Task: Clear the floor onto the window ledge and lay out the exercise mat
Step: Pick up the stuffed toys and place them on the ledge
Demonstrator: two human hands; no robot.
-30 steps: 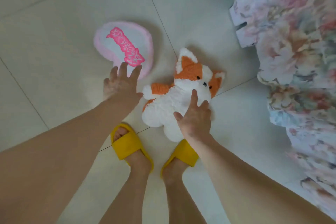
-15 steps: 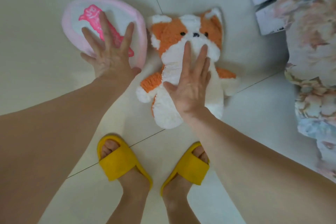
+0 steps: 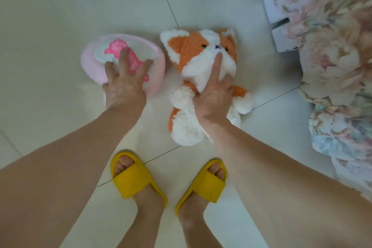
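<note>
An orange and white plush dog [image 3: 193, 60] lies on its back on the pale tiled floor. My right hand [image 3: 214, 94] presses on its chest, fingers curling into the fur. To its left lies a round pink cushion [image 3: 94, 66] with a white centre and bright pink lettering. My left hand [image 3: 124, 84] rests on the cushion's near edge, fingers spread over the top and closing around the rim. Neither exercise mat nor window ledge is in view.
A bed with a floral cover [image 3: 334, 66] hangs down at the right, with a white box [image 3: 281, 32] at its foot. My feet in yellow slippers [image 3: 136, 177] stand just behind the two toys. Bare tiles [image 3: 60, 6] stretch to the left and back.
Both hands have come down from hovering onto the toys. The right fingers now dig into the plush dog, and the left hand has settled on the pink cushion's edge.
</note>
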